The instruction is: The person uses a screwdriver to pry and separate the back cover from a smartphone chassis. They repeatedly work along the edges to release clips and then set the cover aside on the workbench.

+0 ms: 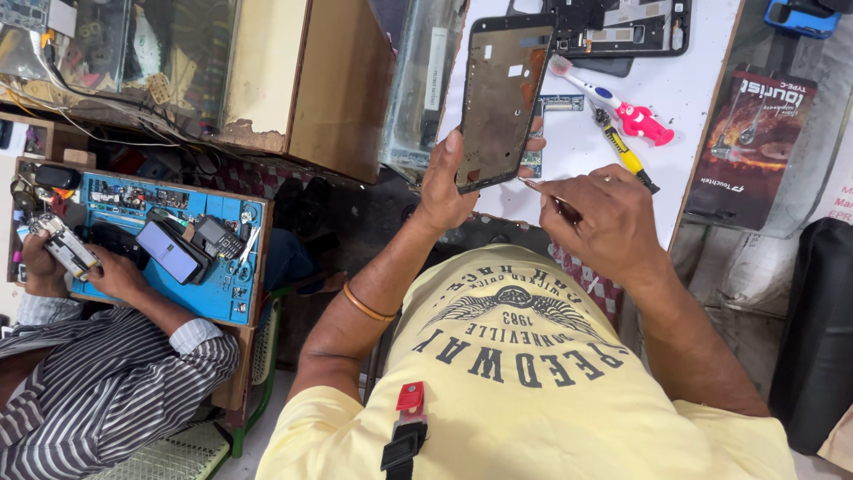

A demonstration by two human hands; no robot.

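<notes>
Phone frame (502, 98) upright in left hand (444, 182); right hand (604, 218) beside, holding tool (542, 194).

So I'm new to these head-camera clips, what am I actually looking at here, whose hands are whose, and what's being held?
There is one picture, from a camera worn on a person's head, looking down over their yellow shirt. The left hand holds up a bare phone frame, tilted. The right hand grips a thin pointed tool whose tip is close to the frame's lower edge. Beyond them is a white worktop with a toothbrush, a yellow-handled tool and an opened phone body. On the picture's left, a separate person in a striped shirt works at a blue mat, holding a small device.
</notes>
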